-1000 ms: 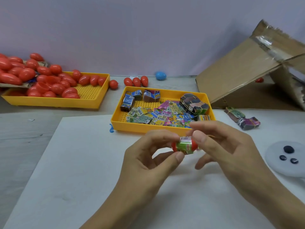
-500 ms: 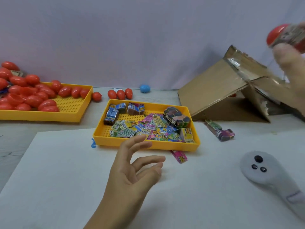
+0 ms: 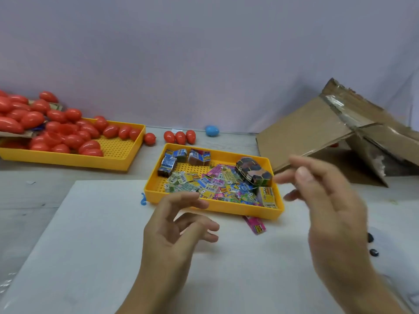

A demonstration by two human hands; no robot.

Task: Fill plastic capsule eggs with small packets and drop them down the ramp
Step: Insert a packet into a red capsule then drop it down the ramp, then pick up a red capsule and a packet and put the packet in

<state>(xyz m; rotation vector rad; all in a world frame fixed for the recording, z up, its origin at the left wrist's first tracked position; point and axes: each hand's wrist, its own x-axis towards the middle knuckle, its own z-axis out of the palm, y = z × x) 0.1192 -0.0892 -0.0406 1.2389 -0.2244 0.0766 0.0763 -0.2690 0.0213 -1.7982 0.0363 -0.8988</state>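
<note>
Both hands empty, fingers loosely spread: left hand [image 3: 174, 225] before packet tray [image 3: 156, 191], right hand [image 3: 326, 200] lowered from cardboard ramp [image 3: 301, 134]. Filled egg gone from view since half a second ago.

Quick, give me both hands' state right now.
Left hand: open, fingers loosely curled, holding nothing.
Right hand: open, fingers spread and blurred, holding nothing.
</note>
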